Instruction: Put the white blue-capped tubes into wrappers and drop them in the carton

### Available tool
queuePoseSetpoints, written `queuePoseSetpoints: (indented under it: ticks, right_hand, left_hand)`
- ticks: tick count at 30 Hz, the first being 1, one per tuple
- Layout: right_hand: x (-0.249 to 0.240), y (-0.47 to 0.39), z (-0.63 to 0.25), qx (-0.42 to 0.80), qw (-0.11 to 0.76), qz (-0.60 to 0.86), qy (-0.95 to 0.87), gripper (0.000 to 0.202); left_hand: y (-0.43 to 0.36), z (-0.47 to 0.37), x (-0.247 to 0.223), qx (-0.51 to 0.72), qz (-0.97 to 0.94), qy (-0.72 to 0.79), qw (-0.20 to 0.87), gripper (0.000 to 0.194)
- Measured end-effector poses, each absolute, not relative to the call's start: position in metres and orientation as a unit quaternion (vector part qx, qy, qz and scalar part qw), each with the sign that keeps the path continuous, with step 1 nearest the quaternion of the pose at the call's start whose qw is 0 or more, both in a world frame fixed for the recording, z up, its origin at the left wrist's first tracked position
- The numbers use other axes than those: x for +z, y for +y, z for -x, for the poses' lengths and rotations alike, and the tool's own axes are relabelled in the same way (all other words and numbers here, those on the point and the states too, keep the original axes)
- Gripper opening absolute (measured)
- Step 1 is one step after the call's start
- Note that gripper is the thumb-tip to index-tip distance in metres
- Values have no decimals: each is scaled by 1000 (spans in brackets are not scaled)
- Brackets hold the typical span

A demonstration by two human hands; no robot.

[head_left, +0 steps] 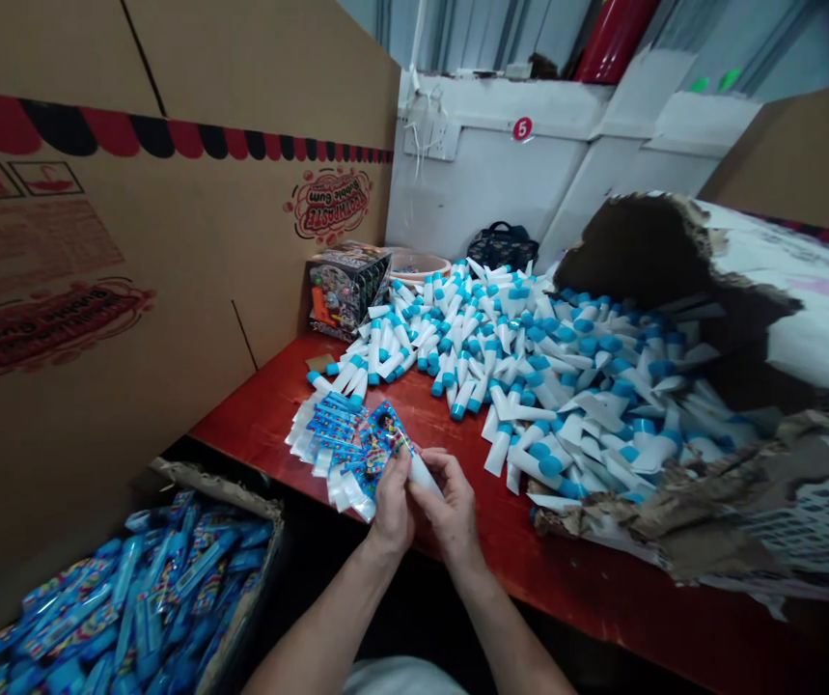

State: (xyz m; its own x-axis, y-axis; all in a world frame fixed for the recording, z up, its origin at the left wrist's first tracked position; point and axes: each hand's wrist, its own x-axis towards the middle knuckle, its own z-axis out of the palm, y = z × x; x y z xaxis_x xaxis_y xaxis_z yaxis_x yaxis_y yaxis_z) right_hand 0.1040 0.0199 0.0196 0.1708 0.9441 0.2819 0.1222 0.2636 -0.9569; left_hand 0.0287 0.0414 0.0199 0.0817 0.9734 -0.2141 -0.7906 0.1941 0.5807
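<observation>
Together both hands [425, 502] pinch a white tube [425, 475] beside colourful labels [356, 446].

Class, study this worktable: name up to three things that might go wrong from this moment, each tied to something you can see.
1. The stack of stickers lies at the red table's front edge; an arm could brush some off.
2. The heap of white tubes is loose and spills from a torn sack; tubes may roll off.
3. Left hand and right hand press a sticker onto one tube in mid-air; it may go on crooked.
</observation>
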Motion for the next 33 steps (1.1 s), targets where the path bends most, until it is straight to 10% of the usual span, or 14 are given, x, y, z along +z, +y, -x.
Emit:
queuePoseSetpoints:
  ticks: [22,33]
  right_hand:
    - [7,14,-124,497,428,466,-594,29]
    - [-6,8,-99,271,452,580,-621,33]
  left_hand:
    - [57,3,32,532,-31,233,814,16]
    - [27,-11,20,617,-6,238,750,4]
